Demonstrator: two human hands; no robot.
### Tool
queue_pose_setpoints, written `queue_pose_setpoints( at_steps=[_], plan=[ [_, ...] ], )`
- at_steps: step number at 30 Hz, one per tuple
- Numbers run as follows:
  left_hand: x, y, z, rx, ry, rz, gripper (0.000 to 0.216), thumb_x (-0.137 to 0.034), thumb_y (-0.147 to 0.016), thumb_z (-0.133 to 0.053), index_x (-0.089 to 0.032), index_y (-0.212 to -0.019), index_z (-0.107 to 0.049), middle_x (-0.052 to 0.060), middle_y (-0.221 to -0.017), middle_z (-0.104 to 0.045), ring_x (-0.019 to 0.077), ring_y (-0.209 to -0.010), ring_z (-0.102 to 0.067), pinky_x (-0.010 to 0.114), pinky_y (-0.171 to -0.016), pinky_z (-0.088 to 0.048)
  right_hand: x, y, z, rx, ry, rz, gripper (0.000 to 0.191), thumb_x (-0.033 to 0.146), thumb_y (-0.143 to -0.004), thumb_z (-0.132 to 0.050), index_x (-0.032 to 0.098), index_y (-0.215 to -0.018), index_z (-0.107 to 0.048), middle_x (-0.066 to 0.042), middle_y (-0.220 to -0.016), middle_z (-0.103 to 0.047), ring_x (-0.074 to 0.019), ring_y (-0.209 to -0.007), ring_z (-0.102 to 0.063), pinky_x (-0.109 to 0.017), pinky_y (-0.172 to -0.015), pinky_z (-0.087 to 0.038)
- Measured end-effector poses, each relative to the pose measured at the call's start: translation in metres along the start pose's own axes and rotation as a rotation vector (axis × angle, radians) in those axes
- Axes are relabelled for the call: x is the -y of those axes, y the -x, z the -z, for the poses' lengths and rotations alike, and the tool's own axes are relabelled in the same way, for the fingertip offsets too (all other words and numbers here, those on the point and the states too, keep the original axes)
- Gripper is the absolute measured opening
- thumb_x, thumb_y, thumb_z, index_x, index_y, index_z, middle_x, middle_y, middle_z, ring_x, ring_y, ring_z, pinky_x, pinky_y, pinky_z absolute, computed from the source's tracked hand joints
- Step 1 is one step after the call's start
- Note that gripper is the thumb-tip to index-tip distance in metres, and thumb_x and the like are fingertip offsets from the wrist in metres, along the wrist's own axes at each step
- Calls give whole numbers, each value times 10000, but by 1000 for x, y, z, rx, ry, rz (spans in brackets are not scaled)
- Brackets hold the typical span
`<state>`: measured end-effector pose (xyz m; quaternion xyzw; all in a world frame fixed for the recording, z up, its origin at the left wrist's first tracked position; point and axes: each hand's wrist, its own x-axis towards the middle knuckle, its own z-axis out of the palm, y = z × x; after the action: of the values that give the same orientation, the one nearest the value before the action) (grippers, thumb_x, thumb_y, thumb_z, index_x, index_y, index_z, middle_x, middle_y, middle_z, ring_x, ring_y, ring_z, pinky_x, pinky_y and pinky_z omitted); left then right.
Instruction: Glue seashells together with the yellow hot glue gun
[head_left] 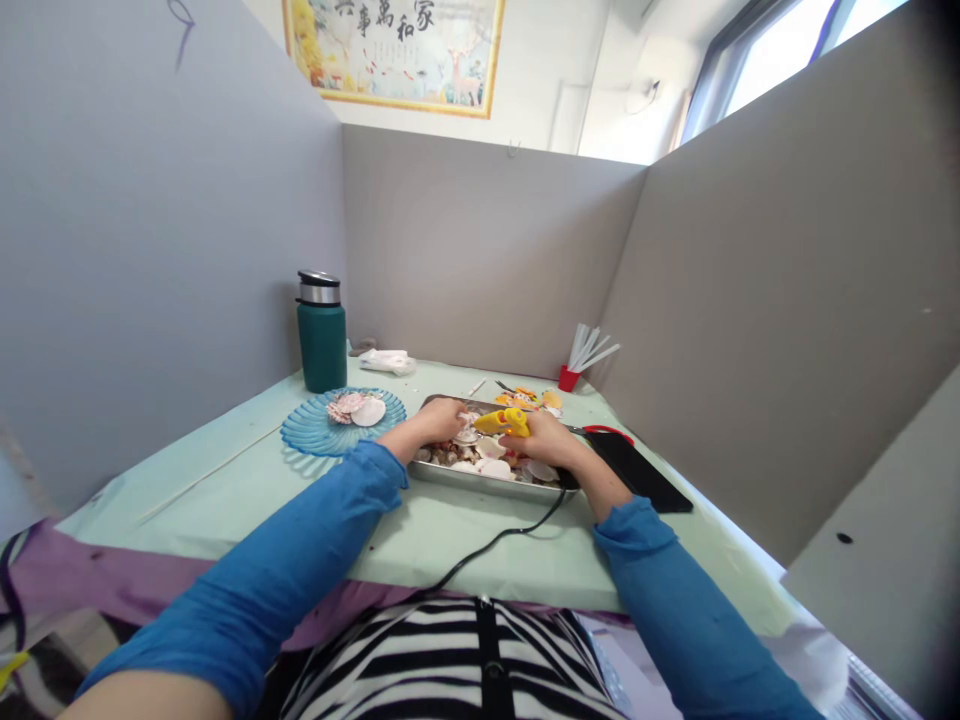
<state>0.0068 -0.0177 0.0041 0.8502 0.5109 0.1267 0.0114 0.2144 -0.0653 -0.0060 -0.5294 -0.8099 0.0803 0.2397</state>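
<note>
A person's right hand (541,440) grips a yellow glue gun (504,421) above a metal tray (487,484) of shells (491,467) midway across the counter (262,510), while the left hand (444,420) reaches in at the tray's left side, fingers drawn narrow; whether they pinch a shell cannot be told. The gun's front points toward the left fingers, so careful work would likely call for angling it aside, a steady wrist and a small, brief squeeze. The black cord (487,547) crosses the counter's front edge and is best kept slack and clear of the right forearm. Outward, a blue glass plate (300,430) bears more shells toward the left edge; a green bottle (322,345) stands behind it, and a red cup (568,379) of white sticks (589,350) sits near the far right corner.
</note>
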Motion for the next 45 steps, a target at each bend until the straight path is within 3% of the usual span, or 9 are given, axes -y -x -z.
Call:
queue_pose_setpoints(
  at_steps=[20, 45],
  plan=[
    [0, 1, 0, -3, -2, 6, 302, -252, -842, -461, -164, -1027, -683, 97, -1048, -687, 193, -958, -633, 253, -838, -469, 3, 0, 1, 65, -31, -46, 219, 347, -721, -611, 155, -803, -677, -29, -700, -656, -151, -635, -575, -239, -600, -427],
    [-1, 3, 3, 10, 8, 11, 306, -252, -846, -470, -161, -1053, -677, 97, -1073, -679, 194, -979, -628, 252, -848, -466, 7, 3, 4, 35, -69, -8, 239, 357, -713, -608, 145, -802, -673, -23, -705, -664, -153, -638, -578, -229, -566, -414]
  ],
)
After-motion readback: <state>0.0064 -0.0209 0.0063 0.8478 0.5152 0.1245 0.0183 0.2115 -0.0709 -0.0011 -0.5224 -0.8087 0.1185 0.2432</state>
